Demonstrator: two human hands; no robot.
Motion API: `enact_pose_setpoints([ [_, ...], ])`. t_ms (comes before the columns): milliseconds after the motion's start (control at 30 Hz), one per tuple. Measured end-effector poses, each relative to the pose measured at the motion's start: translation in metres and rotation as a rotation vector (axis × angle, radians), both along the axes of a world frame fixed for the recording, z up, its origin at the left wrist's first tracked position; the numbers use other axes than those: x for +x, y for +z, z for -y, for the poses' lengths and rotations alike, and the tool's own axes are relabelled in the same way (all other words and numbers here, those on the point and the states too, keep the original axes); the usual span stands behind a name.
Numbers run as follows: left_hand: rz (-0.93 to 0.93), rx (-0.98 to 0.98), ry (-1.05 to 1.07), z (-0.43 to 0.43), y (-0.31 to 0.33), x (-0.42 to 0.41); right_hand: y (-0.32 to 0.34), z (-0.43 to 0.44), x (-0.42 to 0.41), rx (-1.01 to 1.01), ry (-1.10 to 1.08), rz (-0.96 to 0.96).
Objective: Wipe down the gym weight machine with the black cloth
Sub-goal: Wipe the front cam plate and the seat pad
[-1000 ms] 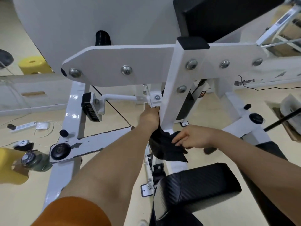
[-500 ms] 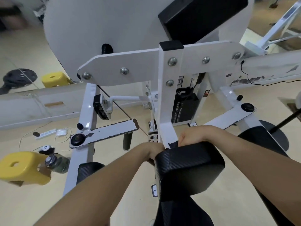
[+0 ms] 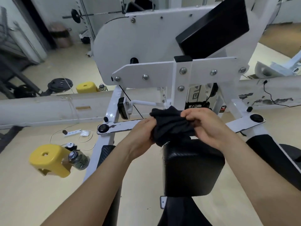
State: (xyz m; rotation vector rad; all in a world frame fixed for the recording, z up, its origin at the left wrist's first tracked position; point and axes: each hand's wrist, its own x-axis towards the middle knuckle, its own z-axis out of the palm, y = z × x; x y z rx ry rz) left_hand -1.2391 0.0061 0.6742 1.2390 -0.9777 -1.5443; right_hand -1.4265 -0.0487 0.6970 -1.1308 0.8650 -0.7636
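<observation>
Both hands raised, now bunching black cloth (image 3: 171, 126) above seat pad (image 3: 192, 168).

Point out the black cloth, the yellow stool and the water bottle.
black cloth (image 3: 171, 126), head view, bunched middle between the hands
yellow stool (image 3: 48, 158), head view, top surface
water bottle (image 3: 79, 159), head view, green body

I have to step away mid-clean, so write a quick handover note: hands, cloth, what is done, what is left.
Left hand and right hand both grip the bunched black cloth, held up just above the black pad.
Cloth is off the machine's white frame right now.
Done: cannot tell which parts are wiped.
Left: regather the cloth, then probably carry on with the frame and pads.
</observation>
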Motion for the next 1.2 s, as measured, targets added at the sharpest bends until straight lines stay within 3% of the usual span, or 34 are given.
enact_pose_setpoints([
  [200, -0.055, -0.167, 0.192, -0.053, 0.026, 0.036, 0.017, -0.041, 0.021, -0.057, -0.017, 0.123],
  [267, -0.05, -0.192, 0.223, -0.069, 0.031, 0.05, 0.02, -0.055, 0.032, -0.092, 0.015, 0.077],
  [367, 0.043, -0.23, 0.22, -0.093, 0.038, 0.076, 0.031, -0.078, 0.057, -0.298, 0.085, -0.322],
  [500, 0.268, -0.313, 0.213, -0.123, 0.044, 0.121, 0.05, -0.103, 0.101, -0.738, 0.14, -0.902],
  [601, 0.266, -0.373, 0.254, -0.157, 0.042, 0.182, 0.058, -0.124, 0.152, -0.936, 0.107, -1.054],
  [734, 0.319, -0.304, 0.244, -0.211, 0.035, 0.286, 0.067, -0.163, 0.238, -0.894, 0.017, -0.837],
  [801, 0.325, -0.227, 0.24, -0.24, 0.032, 0.332, 0.069, -0.177, 0.288, -0.691, 0.041, -0.59],
  [934, 0.16, -0.137, 0.304, -0.286, 0.027, 0.414, 0.057, -0.194, 0.376, -0.169, 0.136, -0.126],
  [1068, -0.046, -0.123, 0.582, -0.316, 0.022, 0.481, 0.027, -0.204, 0.454, 0.1, 0.294, -0.003],
  [1201, -0.072, -0.044, 0.687, -0.341, 0.006, 0.538, -0.002, -0.209, 0.519, 0.16, 0.545, 0.033],
])
